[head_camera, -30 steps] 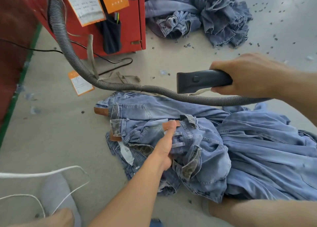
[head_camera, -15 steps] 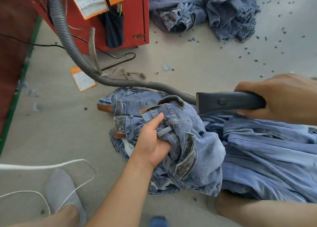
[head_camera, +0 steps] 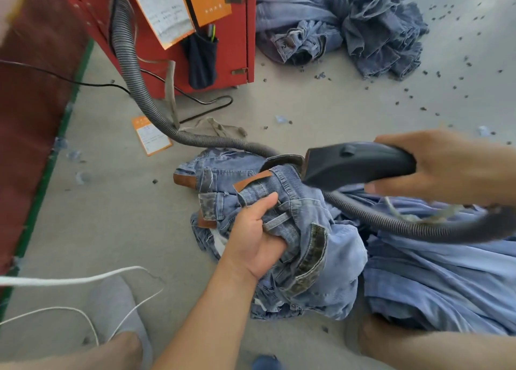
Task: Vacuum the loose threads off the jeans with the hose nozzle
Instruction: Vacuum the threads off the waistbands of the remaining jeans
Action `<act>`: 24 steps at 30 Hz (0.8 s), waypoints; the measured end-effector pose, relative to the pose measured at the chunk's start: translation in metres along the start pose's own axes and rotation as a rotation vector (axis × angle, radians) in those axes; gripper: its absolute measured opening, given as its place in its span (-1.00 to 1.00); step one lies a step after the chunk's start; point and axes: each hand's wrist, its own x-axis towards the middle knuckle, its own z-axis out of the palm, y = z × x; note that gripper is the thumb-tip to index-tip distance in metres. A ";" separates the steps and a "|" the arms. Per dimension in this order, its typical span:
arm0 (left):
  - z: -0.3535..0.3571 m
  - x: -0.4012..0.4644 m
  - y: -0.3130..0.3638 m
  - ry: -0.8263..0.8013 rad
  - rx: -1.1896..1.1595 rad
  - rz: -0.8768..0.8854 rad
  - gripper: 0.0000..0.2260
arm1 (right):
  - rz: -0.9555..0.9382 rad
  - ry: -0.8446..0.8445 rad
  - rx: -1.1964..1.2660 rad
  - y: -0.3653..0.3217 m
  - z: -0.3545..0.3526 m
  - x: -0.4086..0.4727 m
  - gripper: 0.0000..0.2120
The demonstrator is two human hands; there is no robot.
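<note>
The faded blue denim jeans (head_camera: pixel 304 230) lie bunched on the grey concrete floor (head_camera: pixel 111 216) at about 5 o'clock from the red metal cabinet (head_camera: pixel 234 48), waistband up, tan leather patch showing. The left hand (head_camera: pixel 255 239) grips a fistful of waistband, fingers (head_camera: pixel 275 245) curled tight into the cloth. The right hand (head_camera: pixel 444 165) is wrapped round the dark grey plastic hose nozzle (head_camera: pixel 357 164), whose mouth touches the waistband; its ribbed grey hose (head_camera: pixel 131 70) runs toward 11 o'clock
</note>
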 end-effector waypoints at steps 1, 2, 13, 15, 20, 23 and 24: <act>0.002 -0.001 -0.002 -0.002 -0.011 0.007 -0.56 | 0.016 -0.051 0.037 -0.002 0.002 -0.002 -0.80; 0.004 -0.001 -0.004 -0.009 -0.018 0.011 -0.55 | 0.026 -0.082 0.052 -0.003 0.005 -0.001 -0.82; 0.001 -0.006 -0.005 -0.041 -0.047 0.028 -0.57 | 0.026 -0.097 0.078 -0.003 0.006 0.001 -0.77; 0.002 -0.008 -0.005 -0.039 -0.045 0.025 -0.57 | 0.007 -0.055 -0.005 -0.007 0.018 0.011 -0.83; -0.009 -0.016 0.003 -0.090 -0.056 0.040 -0.66 | 0.096 0.178 0.191 -0.007 0.008 0.018 -0.87; -0.008 -0.015 0.007 -0.090 -0.053 0.043 -0.66 | 0.045 -0.050 0.107 -0.014 0.010 0.001 -0.83; -0.007 -0.015 0.006 -0.089 -0.045 0.039 -0.66 | 0.031 -0.082 0.029 -0.017 0.018 0.001 -0.83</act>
